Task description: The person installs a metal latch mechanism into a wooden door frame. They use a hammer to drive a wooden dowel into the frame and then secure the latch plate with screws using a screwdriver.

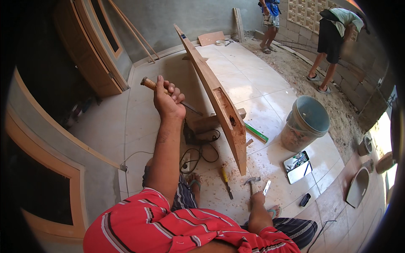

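My left hand (169,101), raised left of the long wooden beam (206,78), is closed around a chisel (148,83). Its wooden handle sticks out past my thumb, and the thin blade points toward the beam without visibly touching it. A long recess with a deeper hole (232,120) is cut in the beam's near part. Low by my foot, my right hand (257,199) is wrapped round the handle of a claw hammer (253,180). Beside that hand is a pale, flat strip (266,187) whose kind I cannot make out. On the floor lies a yellow-handled chisel (225,177).
A wooden support block (205,123) is under the beam, near a corded power tool (190,134). Right of it are a green level (256,132), a grey bucket (306,122) and an open case (298,167). Wood chips litter the tiles. Two people (335,38) stand at the back right.
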{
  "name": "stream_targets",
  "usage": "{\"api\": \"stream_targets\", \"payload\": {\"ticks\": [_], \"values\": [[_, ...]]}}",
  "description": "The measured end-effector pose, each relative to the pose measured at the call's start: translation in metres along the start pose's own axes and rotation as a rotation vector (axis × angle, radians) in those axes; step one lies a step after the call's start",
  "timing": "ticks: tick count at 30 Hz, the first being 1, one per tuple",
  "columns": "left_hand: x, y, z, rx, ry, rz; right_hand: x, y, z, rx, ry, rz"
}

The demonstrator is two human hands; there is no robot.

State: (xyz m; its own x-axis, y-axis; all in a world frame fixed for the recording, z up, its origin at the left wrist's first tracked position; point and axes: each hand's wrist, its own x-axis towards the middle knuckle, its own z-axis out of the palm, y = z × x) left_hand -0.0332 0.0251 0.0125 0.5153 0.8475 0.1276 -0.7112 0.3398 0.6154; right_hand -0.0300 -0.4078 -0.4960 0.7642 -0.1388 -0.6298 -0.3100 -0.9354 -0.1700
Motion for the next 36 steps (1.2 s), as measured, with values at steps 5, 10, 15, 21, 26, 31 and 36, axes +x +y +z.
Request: {"api": "stream_targets", "payload": {"ticks": [5, 10, 15, 21, 26, 31, 36], "values": [[-0.022, 0.047, 0.06, -0.122, -0.247, 0.052, -0.007, -0.006, 0.002, -0.174, 0.06, -0.022], [-0.042, 0.045, 0.078, -0.12, -0.413, -0.016, 0.001, -0.024, -0.006, -0.008, 0.027, -0.052], [-0.048, 0.026, 0.074, -0.167, -0.5, -0.046, 0.003, -0.036, -0.026, 0.479, -0.1, 0.005], [-0.05, 0.019, 0.08, -0.074, -0.57, -0.072, -0.019, -0.059, -0.067, 1.003, -0.112, -0.077], [-0.057, 0.027, 0.083, -0.025, -0.557, -0.073, -0.059, -0.1, -0.165, 1.119, 0.042, -0.212], [-0.056, 0.02, 0.086, -0.107, -0.628, -0.091, -0.114, -0.123, -0.272, 1.357, 0.193, -0.546], [-0.05, 0.014, 0.085, -0.134, -0.653, -0.05, -0.186, -0.139, -0.342, 1.325, 0.307, -0.876]]}}
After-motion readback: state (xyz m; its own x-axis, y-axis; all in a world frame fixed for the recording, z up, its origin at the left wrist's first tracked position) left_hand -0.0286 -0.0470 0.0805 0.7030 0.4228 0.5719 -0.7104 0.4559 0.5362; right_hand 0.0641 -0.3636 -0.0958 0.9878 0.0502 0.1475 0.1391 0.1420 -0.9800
